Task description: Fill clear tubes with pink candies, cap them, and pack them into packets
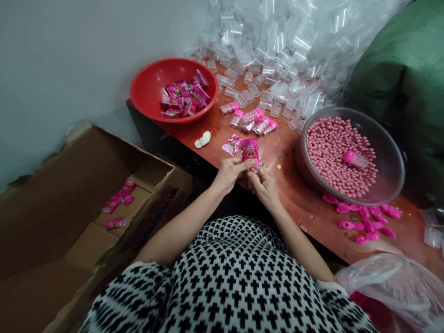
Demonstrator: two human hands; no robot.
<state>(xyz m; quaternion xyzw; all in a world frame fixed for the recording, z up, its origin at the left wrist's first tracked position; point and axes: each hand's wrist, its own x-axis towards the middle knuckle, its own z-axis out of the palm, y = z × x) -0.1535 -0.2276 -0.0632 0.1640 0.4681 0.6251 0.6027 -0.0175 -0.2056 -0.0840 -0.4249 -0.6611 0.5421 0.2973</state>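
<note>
A pink printed wrapper stands upright between my two hands over the table's front edge. My left hand pinches its lower left side, thumb across the front. The fingers of my right hand are closed at its bottom end, where a small pink part shows; what sits inside is mostly hidden. Just behind my left hand lies another shiny pink-and-white wrapper, flat on the table. Farther back, several clear tubes with pink caps lie on their sides, filled with pink balls.
A red bowl at the back left holds pink packets. At right, a grey bowl contains pink candy balls and a capped tube. Pink caps, heaped clear tubes, crumpled white tissue and a cardboard box surround me.
</note>
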